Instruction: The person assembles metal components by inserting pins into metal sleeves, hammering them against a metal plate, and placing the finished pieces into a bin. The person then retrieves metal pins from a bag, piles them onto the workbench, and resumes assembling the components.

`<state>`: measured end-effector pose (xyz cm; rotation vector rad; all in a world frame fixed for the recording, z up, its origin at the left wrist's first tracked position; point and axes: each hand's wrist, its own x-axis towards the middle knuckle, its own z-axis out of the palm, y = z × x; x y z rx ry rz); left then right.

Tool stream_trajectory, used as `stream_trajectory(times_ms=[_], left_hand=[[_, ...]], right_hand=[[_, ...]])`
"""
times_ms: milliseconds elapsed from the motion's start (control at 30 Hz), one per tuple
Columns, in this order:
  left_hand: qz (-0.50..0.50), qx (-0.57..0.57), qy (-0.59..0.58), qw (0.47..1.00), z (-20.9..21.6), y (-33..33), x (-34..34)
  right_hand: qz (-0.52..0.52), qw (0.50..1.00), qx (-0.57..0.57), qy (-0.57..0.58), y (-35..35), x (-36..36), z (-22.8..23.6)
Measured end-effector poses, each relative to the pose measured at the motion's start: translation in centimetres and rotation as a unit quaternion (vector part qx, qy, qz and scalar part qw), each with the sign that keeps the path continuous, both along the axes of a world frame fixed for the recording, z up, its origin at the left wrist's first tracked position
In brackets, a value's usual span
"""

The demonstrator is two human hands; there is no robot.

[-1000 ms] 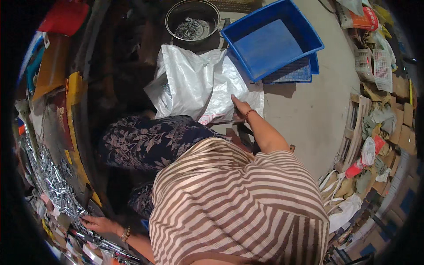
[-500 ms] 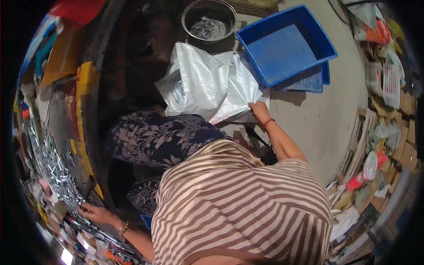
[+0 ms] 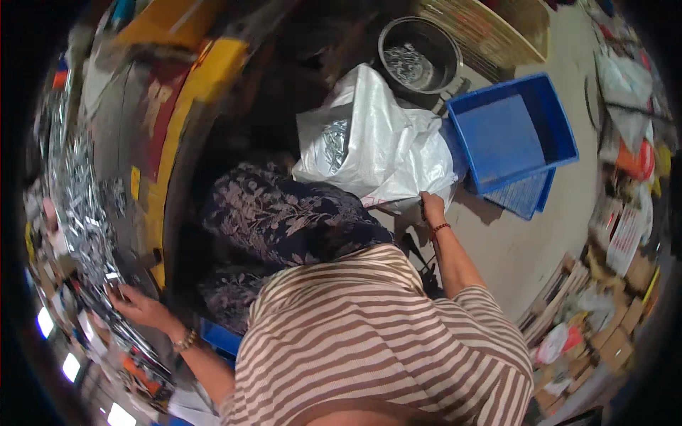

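Note:
My right hand (image 3: pixel 432 209) grips the edge of a white woven sack (image 3: pixel 398 160), fingers closed on it. The sack lies on its side by my knees, and its mouth shows many shiny metal pieces (image 3: pixel 335 145) like screws or nails. My left hand (image 3: pixel 142 309) reaches to the far left, at the lower end of a long heap of loose silvery metal pieces (image 3: pixel 89 231). Its fingers are bent together beside a bright bit of metal; what they hold is too small to make out.
Beyond the sack stands a round metal pot (image 3: pixel 444 84) with metal pieces inside. To its right, a blue tub (image 3: pixel 508 135) sits over another blue tray (image 3: pixel 522 193). A yellowish crate (image 3: pixel 518 32) is behind. A yellow-edged frame (image 3: pixel 169 163) borders the heap. Cardboard and bags (image 3: pixel 611 312) line the right.
The view has swung, shifting the sack, pot and tubs right and down in the picture. My left hand is farther up along the heap. My right hand still grips the sack.

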<state>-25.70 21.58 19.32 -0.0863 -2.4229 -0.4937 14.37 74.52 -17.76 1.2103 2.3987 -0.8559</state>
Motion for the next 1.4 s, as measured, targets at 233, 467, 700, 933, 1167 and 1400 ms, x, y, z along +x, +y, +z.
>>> stream_trajectory(times_ms=[233, 467, 700, 933, 1167, 1400], left_hand=[[-0.009, 0.082, -0.022, 0.996, 0.4, 3.3, 1.0], [-0.026, 0.058, -0.037, 0.997, 1.4, 2.4, 1.3], [-0.007, 0.039, -0.035, 0.999, 0.3, 1.1, 1.1], [-0.012, 0.011, -0.009, 1.000, 0.4, 3.6, 0.6], [-0.012, 0.021, -0.038, 0.999, 1.0, 0.7, 1.3], [-0.009, 0.048, -0.044, 0.998, 0.5, 2.3, 1.4]], right_hand=[[-0.147, 0.987, -0.058, 0.014, 6.3, 1.8, 1.2], [-0.446, 0.786, -0.380, 0.198, 8.4, -5.0, 14.2], [-0.481, 0.823, -0.302, 0.015, 2.1, 3.0, 6.3], [-0.392, 0.892, -0.223, 0.007, 8.2, -6.8, 13.5], [-0.480, 0.806, -0.282, 0.199, 4.5, -0.4, 14.0], [0.339, 0.894, 0.002, -0.294, 6.9, -4.8, 12.9]])
